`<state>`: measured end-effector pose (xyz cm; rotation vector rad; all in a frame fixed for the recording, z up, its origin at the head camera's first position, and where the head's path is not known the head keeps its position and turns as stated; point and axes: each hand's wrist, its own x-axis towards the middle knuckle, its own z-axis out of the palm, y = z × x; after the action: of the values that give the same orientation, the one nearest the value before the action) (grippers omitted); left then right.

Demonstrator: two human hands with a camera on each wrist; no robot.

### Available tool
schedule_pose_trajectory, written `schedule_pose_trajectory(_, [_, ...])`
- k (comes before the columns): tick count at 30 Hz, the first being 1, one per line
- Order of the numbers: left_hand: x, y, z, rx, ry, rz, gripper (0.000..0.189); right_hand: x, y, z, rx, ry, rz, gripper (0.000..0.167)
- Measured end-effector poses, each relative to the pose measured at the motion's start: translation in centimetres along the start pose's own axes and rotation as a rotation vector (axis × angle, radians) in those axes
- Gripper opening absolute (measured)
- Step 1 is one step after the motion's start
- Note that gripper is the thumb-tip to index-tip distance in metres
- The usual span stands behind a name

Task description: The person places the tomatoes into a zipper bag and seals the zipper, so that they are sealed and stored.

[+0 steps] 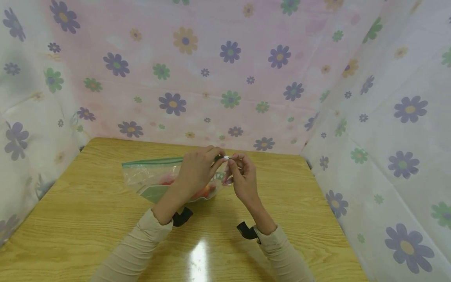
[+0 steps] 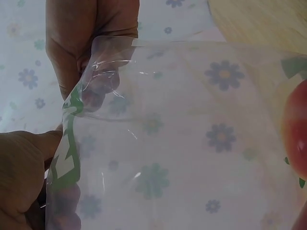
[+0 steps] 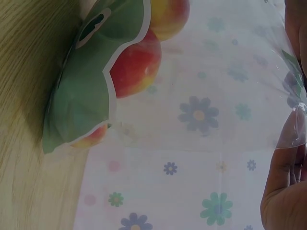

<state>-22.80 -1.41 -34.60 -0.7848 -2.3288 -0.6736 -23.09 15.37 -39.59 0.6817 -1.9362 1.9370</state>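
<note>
A clear plastic zip bag (image 1: 151,176) with a green strip along its top edge stands over the table. My left hand (image 1: 199,168) pinches that edge near the bag's right end. Just to its right, my right hand (image 1: 244,178) pinches the same edge at the corner, its fingertips close to the left ones. A small white patch shows between the two hands. In the right wrist view, the bag's lower part carries a green panel (image 3: 84,91) and red-yellow fruit pictures (image 3: 136,64). Through the clear film, the left wrist view shows fingers behind the edge.
The wooden table (image 1: 292,203) spreads out under both arms. Flower-patterned cloth (image 1: 197,78) hangs behind the table and on both sides. Black mounts (image 1: 182,216) stick out from the wrists by the beige sleeves (image 1: 141,246).
</note>
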Motion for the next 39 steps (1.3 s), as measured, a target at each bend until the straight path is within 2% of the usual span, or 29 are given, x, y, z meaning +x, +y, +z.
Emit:
schedule_pose_trajectory(11, [-0.3, -0.4, 0.1, 0.006, 0.011, 0.048, 0.012, -0.1, 0.1, 0.0, -0.034, -0.013, -0.012, 0.017])
schedule_pose_trajectory(19, [-0.7, -1.1, 0.2, -0.006, 0.089, 0.164, 0.011, -0.3, -0.5, 0.1, -0.032, -0.031, 0.002, 0.018])
schedule_pose_trajectory(31, [-0.5, -1.6, 0.1, -0.007, 0.171, 0.237, 0.01, 0.2, -1.0, 0.0, -0.052, -0.04, -0.048, 0.014])
schedule_pose_trajectory(39, [-0.7, -1.8, -0.5, -0.019, 0.181, 0.251, 0.01, 0.3, -1.0, -0.1, -0.047, -0.035, -0.071, 0.013])
